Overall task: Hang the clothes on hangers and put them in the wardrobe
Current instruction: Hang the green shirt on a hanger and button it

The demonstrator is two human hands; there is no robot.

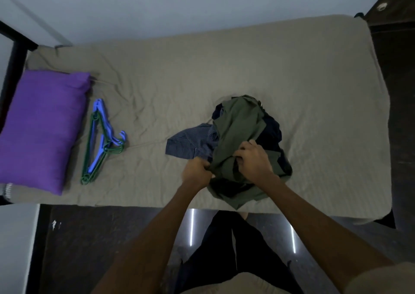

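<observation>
One purple pillow (42, 129) lay on one bed (202, 69). The clothes (238, 141) formed one pile. The exact count of the green and blue hangers (101, 141) was unclear.

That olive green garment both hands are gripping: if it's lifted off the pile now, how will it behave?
The olive green garment is bunched and folded over itself, so it will probably hang limp, not hold shape. It drapes over the dark clothes, so lifting may drag them. Left hand and right hand bunch it easily, suggesting light fabric.

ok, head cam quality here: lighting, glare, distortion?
Head view: dim, flat light, so the dark clothes under the olive garment lose detail; two bright glare streaks on the glossy floor; wide-angle bowing of the bed edges; both hands slightly soft.
</observation>
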